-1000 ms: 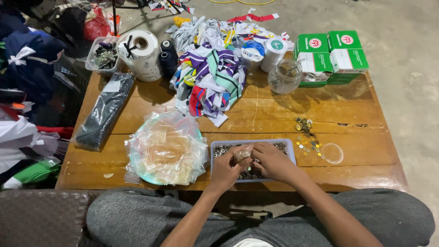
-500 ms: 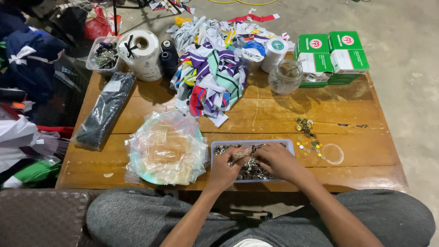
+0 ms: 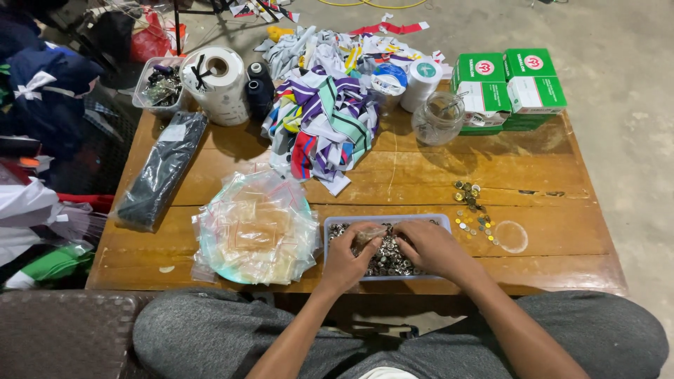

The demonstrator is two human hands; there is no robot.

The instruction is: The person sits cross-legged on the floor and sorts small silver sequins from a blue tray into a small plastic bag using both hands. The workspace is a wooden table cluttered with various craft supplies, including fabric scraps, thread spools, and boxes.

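Two bare hands work over a shallow pale-blue tray [image 3: 330,226] at the near edge of a wooden table [image 3: 435,175], seen from the head camera looking straight down; this is the only view. The tray is full of small metal pieces [image 3: 390,261], silvery and dark, too small to tell apart. The left hand [image 3: 349,256] rests on the left half of the tray, fingers curled and pressed together around a small clear bag [image 3: 370,235] that pokes out past the thumb. The right hand [image 3: 430,245] lies over the right half, its fingers [image 3: 407,231] bent down and bunched close to the bag's mouth; whether they pinch a piece cannot be told. Just left of the tray lies a heap of small clear zip bags [image 3: 256,226] on a round pale-green plate. To the right of the tray, a scatter of loose gold and silver pieces [image 3: 472,210] lies on the wood, with a clear round lid [image 3: 512,236] beside it. Farther back sit a pile of striped ribbons [image 3: 324,123], a glass jar [image 3: 438,118], green and white boxes [image 3: 509,88], a big white roll [image 3: 216,83], two dark thread spools [image 3: 258,90] and a long black packet [image 3: 161,168]. Grey trousers [image 3: 210,337] cover the knees below the table edge.
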